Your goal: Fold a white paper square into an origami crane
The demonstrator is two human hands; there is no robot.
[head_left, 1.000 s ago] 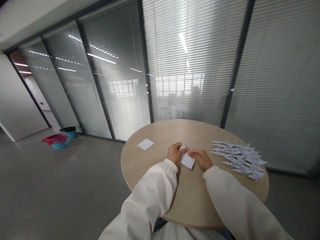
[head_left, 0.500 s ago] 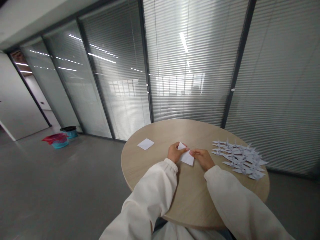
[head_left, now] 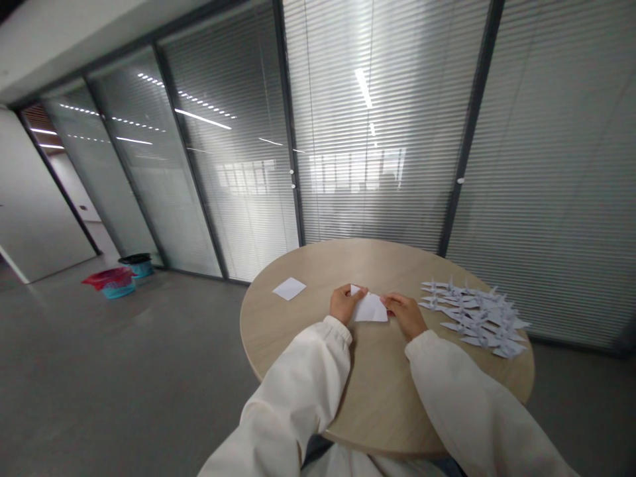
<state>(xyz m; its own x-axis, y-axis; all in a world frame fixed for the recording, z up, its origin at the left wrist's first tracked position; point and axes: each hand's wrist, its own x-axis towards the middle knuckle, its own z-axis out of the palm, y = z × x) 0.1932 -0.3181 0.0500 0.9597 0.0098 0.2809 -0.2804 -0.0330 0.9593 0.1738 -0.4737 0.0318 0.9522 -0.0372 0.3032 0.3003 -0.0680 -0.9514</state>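
A white sheet of paper (head_left: 370,309) is held between my two hands over the round table (head_left: 382,391). It looks folded, with a wide lower edge and a slanted right side. My left hand (head_left: 344,303) grips its upper left part, thumb on top. At the right corner, the fingers of my right hand (head_left: 405,314) pinch the paper. The undersides of the fingers are hidden. Off to the left lies a flat white square of paper (head_left: 289,289), untouched. To the right, several folded paper cranes (head_left: 477,315) sit in a cluster.
Behind the table stands a glass partition with blinds (head_left: 372,199). On the floor at left are a blue bin with a red liner (head_left: 112,283) and another with a black liner (head_left: 138,264). A white door (head_left: 42,199) stands at far left.
The paper has turned between my hands, so its lower edge now lies level. My hands have moved slightly apart, with the right one now at the paper's corner.
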